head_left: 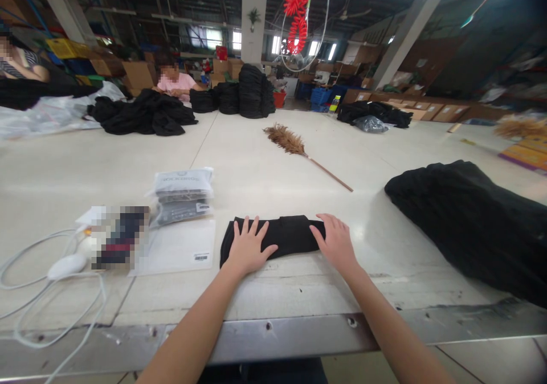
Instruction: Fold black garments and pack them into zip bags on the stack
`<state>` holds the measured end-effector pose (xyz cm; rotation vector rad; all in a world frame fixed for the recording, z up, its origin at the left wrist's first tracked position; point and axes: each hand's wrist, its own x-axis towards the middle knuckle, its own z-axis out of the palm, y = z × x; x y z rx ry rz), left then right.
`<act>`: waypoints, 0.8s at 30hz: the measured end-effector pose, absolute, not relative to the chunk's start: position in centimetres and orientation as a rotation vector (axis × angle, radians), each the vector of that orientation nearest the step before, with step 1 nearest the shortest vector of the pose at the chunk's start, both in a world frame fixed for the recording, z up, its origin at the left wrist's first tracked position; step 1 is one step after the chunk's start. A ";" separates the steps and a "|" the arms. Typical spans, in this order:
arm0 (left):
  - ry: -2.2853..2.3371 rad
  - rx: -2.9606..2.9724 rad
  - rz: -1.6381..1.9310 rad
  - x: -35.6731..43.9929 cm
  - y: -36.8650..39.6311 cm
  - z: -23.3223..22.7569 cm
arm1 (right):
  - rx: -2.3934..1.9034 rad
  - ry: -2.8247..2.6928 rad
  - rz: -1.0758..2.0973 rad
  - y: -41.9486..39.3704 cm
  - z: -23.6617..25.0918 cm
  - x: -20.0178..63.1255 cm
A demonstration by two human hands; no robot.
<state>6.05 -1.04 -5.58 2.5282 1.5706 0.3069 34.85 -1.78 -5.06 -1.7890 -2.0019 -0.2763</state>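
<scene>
Head view, looking forward and down over a long white worktop (273, 162). A folded black garment (280, 237) lies as a compact bar close to the near edge, roughly midway along it. Left hand (249, 247): fingers spread, palm flat on the garment's left end. Right hand (337, 242): fingers held loosely together, palm down on the right end, partly resting on the bare worktop. Neither hand pinches the fabric; the flat, opposed placement suggests pressing to keep the fold closed and squared.

Just left of the garment lies a flat clear bag with a barcode label (177, 246), and behind it a small stack of bagged garments (183, 195), kept within easy reach. White cables (47, 281) trail toward the near left corner. A large heap of black cloth (474, 224) occupies the right edge. A feather duster (299, 149) lies mid-table. Toward the far edge sit stacked black garments (252, 90), and a seated co-worker (173, 82) handles another dark pile (143, 113).
</scene>
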 end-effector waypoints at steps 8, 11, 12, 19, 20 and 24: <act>1.617 2.507 0.315 5.5 -0.5 -5.6 | -2.165 -2.117 0.163 -2.3 -8.3 37.9; 1.706 2.497 0.303 5.3 -0.6 -5.7 | -2.172 -2.123 0.232 -1.8 -8.0 38.4; 1.729 2.490 0.301 5.3 -0.6 -5.8 | -2.167 -2.108 0.242 -1.7 -8.0 38.5; 1.726 2.476 0.288 5.2 -0.7 -5.4 | -1.739 -1.811 0.263 -0.6 -8.3 40.2; 1.724 2.472 0.293 5.2 -0.7 -5.4 | -1.642 -1.783 0.283 -0.7 -8.3 40.4; 1.731 2.442 0.285 5.1 -0.6 -5.1 | -1.562 -1.621 0.337 -1.6 -8.0 40.2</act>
